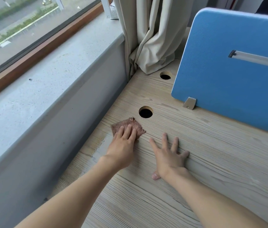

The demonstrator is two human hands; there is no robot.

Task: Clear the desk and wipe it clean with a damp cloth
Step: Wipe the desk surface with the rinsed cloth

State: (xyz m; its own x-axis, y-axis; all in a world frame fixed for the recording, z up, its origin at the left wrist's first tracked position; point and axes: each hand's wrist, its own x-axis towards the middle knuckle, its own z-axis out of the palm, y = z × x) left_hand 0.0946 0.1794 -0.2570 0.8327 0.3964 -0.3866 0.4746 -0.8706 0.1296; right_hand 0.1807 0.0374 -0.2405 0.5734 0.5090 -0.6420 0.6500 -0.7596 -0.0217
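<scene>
The brown cloth lies flat on the desk near its window-side edge, just short of the nearer cable hole, its longer side roughly across my reach. My left hand presses on it with straight fingers, pinching nothing. My right hand is spread flat on bare wood just beside it, holding nothing. A pale sheen left of the wrist may be a wet streak, but glare makes that uncertain. I judge the unwiped stretch lies rightward, toward the blue divider, with the right hand in that path.

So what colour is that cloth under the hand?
Reddish brown: the cloth shows best in the head view.
</scene>
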